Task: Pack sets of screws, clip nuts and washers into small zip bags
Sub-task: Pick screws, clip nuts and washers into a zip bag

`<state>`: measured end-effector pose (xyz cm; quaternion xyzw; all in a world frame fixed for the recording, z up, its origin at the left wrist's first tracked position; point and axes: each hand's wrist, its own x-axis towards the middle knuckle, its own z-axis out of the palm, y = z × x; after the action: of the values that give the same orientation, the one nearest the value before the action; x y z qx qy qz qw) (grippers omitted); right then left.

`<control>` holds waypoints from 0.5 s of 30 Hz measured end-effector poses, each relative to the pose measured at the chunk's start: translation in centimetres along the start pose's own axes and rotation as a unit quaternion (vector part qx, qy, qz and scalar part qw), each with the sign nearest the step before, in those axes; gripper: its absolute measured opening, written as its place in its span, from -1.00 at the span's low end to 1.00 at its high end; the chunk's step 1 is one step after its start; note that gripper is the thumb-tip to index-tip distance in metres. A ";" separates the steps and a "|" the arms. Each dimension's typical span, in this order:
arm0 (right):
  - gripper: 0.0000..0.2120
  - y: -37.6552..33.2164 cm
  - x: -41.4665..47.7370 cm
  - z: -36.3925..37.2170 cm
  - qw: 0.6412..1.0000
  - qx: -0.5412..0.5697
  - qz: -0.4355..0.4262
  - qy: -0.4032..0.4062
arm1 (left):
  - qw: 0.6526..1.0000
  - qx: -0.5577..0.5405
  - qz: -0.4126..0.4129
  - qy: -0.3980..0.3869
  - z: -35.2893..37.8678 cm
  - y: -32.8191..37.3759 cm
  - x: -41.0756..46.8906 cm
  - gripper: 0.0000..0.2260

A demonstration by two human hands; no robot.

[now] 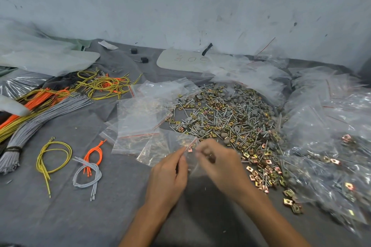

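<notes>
Plastic is what both hands are busy with at the lower centre of the frame: a small clear zip bag with a red seal strip (190,149) is held over the grey cloth-covered tabletop (100,216). The left hand (170,170) pinches the bag's left top edge between thumb and forefinger, with the other fingers curled under. The right hand (219,163) is blurred, its fingers bunched at the opposite edge. It seems to pinch that lip too, though whether it also hides any hardware I cannot tell. From where I stand this looks like working the bag's mouth, but I can't say whether that is opening or sealing, since no contents show through the film. To do it well, each hand should grip only one wall of the mouth, so the lips part rather than slide together. The bag is best held low and near the loose heap of silver screws, brass-coloured square clip nuts and grey round washers (226,114) at centre right, just beyond the right hand. Stray clip nuts lie beside the right wrist, where a sweeping forearm could scatter them. The stack of empty clear zip bags (138,120) lies just left of the heap, and the filled clear bags (321,140) bank up along the right edge, where a finished one would naturally go. Bundles of yellow, orange and grey cords (50,104) on the left play no part.
</notes>
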<state>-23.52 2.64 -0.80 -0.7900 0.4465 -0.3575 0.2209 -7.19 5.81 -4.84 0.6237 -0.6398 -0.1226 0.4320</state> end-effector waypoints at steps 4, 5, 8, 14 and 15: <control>-0.95 3.2 2.6 -2.1 0.988 -0.118 0.087 0.040 | 1.000 0.004 0.003 0.008 0.1 0.2 -0.1 -0.72; -0.95 3.9 3.2 -2.2 0.980 -0.167 0.107 -0.003 | 1.000 0.004 0.001 0.009 0.1 0.1 -0.1 -0.72; -0.81 5.3 4.3 -1.7 0.961 -0.215 0.126 -0.124 | 1.000 0.001 -0.002 0.008 0.1 0.0 -0.2 -0.70; -0.80 6.0 4.9 -1.6 0.954 -0.233 0.107 -0.158 | 1.000 0.000 -0.003 0.006 0.1 0.0 -0.1 -0.70; -0.82 6.1 4.8 -1.6 0.954 -0.236 0.098 -0.158 | 1.000 -0.002 -0.005 0.005 0.1 0.0 -0.1 -0.70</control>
<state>-26.41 -4.63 -2.13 -0.8184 0.5526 -0.0897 0.1298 -7.28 5.88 -5.02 0.6267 -0.6340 -0.1231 0.4361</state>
